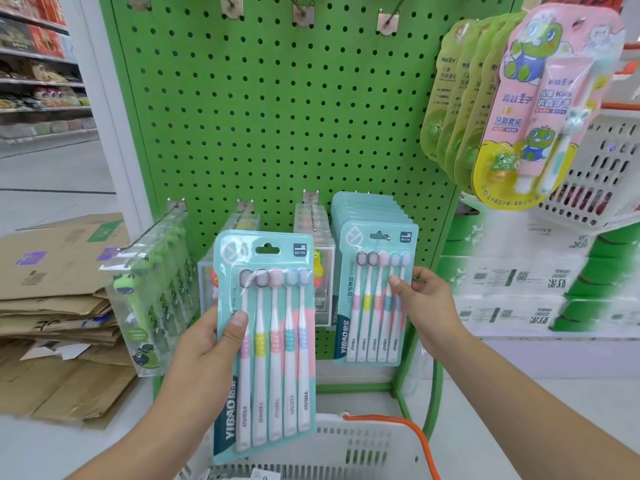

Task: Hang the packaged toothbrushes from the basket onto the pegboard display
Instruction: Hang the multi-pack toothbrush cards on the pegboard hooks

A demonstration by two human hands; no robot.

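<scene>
Shop aisle, green pegboard (277, 116) of hanging packs, stocked shelves (38, 81)

- Bright, even indoor lighting; shadows are faint.
- White glare streaks the clear plastic boxes (149, 271) on the lower left hooks.
- Wide-angle bending curves the pegboard (277, 116) edges (strongest near corners).
- The pink hanging pack (540, 109) at upper right looks slightly smeared.

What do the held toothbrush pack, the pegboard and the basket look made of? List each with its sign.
Held toothbrush pack: printed card under a clear plastic blister, judging by the glare.
Pegboard: probably painted metal, an even green coat with punched holes.
Basket: moulded white plastic with slotted walls.
</scene>
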